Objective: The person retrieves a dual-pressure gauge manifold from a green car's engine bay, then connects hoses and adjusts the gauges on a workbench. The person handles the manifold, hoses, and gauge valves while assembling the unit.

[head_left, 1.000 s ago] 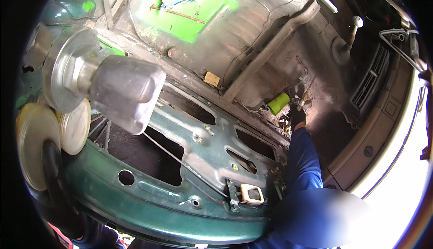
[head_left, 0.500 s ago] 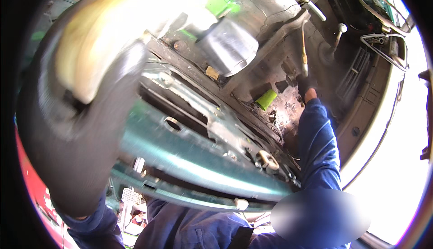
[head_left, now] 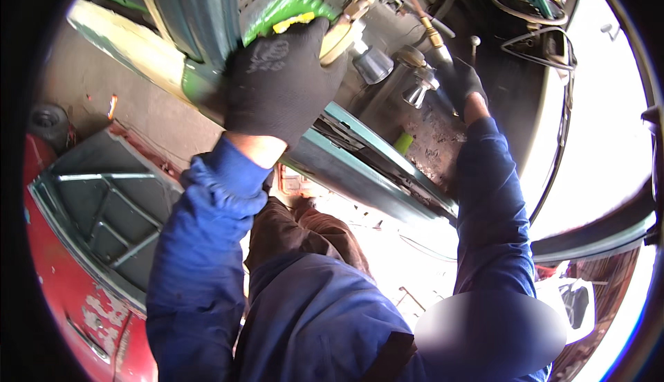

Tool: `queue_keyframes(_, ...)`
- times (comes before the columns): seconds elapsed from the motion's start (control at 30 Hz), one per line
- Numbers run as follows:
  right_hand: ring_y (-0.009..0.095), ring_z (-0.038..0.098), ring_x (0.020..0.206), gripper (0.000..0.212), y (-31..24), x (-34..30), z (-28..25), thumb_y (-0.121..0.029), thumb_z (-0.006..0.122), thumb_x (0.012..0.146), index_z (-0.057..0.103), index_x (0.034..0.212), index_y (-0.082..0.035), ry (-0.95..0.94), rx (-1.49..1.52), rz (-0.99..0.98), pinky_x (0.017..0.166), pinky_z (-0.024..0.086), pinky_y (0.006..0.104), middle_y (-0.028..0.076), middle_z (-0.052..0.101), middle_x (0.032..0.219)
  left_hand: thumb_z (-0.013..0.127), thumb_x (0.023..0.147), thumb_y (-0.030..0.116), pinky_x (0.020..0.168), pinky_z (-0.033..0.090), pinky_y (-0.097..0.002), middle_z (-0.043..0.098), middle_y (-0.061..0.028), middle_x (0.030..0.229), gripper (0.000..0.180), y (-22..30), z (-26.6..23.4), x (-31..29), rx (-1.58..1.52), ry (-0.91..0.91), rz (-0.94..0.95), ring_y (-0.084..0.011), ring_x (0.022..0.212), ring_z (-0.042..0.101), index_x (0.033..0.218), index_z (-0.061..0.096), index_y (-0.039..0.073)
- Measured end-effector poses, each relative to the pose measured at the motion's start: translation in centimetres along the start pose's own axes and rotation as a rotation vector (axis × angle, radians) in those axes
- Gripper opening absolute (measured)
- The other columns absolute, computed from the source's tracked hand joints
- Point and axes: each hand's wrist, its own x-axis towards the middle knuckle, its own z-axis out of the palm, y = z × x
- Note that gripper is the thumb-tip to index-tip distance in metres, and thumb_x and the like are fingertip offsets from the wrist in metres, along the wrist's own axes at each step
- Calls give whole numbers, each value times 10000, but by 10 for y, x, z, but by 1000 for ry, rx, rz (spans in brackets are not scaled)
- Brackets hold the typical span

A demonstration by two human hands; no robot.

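Note:
My left hand (head_left: 283,81), in a black glove, is closed around a tan-bodied tool (head_left: 337,41) with a brass-coloured end. A grey metal cup (head_left: 373,65) shows just beyond it; the join between them is unclear. My right hand (head_left: 460,84), also gloved in black, grips a tool with a brass fitting (head_left: 434,34) and a hose-like stem running up from it. A shiny flared metal piece (head_left: 415,95) sits beside those fingers; whether it belongs to that tool I cannot tell. Both hands are over the car's bare interior, and their fingertips are mostly hidden.
A green car door sill (head_left: 366,185) runs in front of me. On the interior floor lies a bright green piece (head_left: 403,142). A green pillar (head_left: 197,8) rises at upper left. At far left stands a red car panel (head_left: 62,271) beside a dark framed panel (head_left: 111,209).
My left hand has moved away from the camera and to the right, with the tan tool. My right hand has risen a little. The view has shifted, bringing in my legs and the ground.

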Motion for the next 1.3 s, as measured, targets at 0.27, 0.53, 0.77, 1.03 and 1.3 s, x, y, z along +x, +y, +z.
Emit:
queue_keyframes(0.27,442,733,1115,273,-86,-140,-103,-341,729,941,744,1177,-205,362,-171,37,926,609,553,188,735,1162,679,990,472,671,572,-562,764,-168,859,358,-8,21,3,5,-44,-64,-425,766,751,1121,726,142)
queue_keyframes(0.53,380,751,999,272,-121,-280,-159,-220,767,888,775,1158,-243,592,-262,-158,831,616,514,162,705,1101,723,968,466,785,581,-585,794,-220,1039,425,-18,26,3,-56,-117,-93,-455,947,764,1228,744,130)
queue_keyframes(0.77,372,747,947,456,-143,-408,-186,-252,919,731,759,1158,-227,576,-123,-78,785,606,501,132,676,1055,778,976,362,866,569,-520,797,-238,1107,428,-40,29,13,-317,-48,-23,-435,1028,765,1276,764,57)
queue_keyframes(1.03,375,751,900,256,-114,-564,-161,-248,788,875,743,1113,-166,704,184,242,731,622,506,158,685,1047,782,1044,337,855,583,-438,790,-203,1241,543,-53,25,29,-888,78,-174,-286,1002,746,1361,698,-96)
queue_keyframes(1.3,337,770,964,183,-27,-685,-59,-261,765,923,752,1097,-204,734,318,753,766,617,489,114,732,1050,558,1095,37,754,573,-569,731,-277,990,632,-76,8,19,268,201,305,-451,921,780,1634,508,364)
